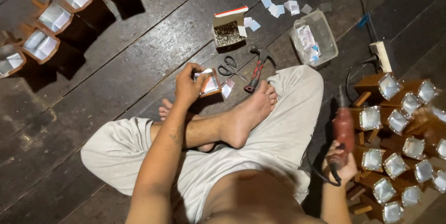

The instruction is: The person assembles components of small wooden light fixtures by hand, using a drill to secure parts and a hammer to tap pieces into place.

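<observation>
I sit cross-legged on a dark plank floor. My left hand [188, 84] grips a small wooden box with a foil-lined top [210, 83], held just in front of my feet. My right hand [341, 161] is closed around a dark red corded power tool [344, 128], held upright beside my right knee, with its cable looping below the hand. Black scissors [228, 67] and a hammer with a red-and-black handle [257, 69] lie on the floor just beyond the box.
A row of similar foil-lined wooden boxes [55, 17] lines the far left. Many more are piled at the right [395, 121]. An open carton of small nails [227, 32], a clear plastic tub [313, 38], scattered paper squares [272, 1] and a power strip [382, 54] lie ahead.
</observation>
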